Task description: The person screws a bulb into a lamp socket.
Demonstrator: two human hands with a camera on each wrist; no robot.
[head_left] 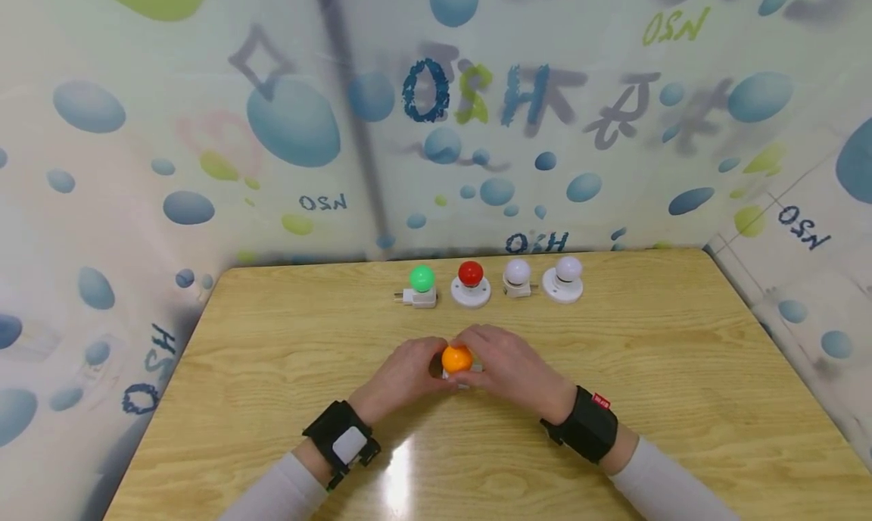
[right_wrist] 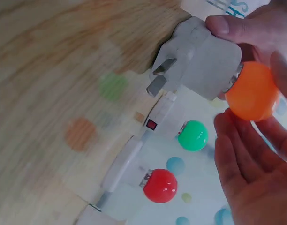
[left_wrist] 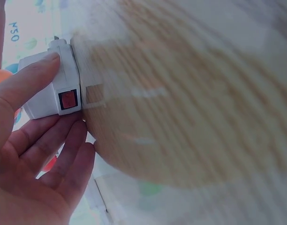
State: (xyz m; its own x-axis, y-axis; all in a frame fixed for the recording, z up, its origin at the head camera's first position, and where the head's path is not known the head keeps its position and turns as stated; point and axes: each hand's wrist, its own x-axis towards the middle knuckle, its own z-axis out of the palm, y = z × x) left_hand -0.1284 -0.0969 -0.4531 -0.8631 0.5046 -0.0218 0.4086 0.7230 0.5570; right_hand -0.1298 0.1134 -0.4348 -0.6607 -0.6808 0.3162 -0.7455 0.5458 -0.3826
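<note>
On the table, an orange bulb (right_wrist: 252, 89) sits in a white plug-in lamp socket (left_wrist: 42, 93) with a red rocker switch and metal prongs. My left hand (head_left: 409, 369) grips the socket, its thumb on one side and fingers on the other in the left wrist view. From the right, my right hand (head_left: 511, 362) holds the orange bulb between its thumb and fingers. The bulb's threaded metal collar shows between the bulb and socket in the right wrist view. Most of the socket is hidden by the hands in the head view.
Behind the hands stands a row of lamps: a green bulb (head_left: 422, 279) on a plug-in socket, a red bulb (head_left: 471, 272) on a round base, a white bulb (head_left: 518, 271) on a plug-in socket, another white bulb (head_left: 568, 268) on a round base. A patterned curtain (head_left: 443, 188) hangs beyond the wooden table (head_left: 286, 339).
</note>
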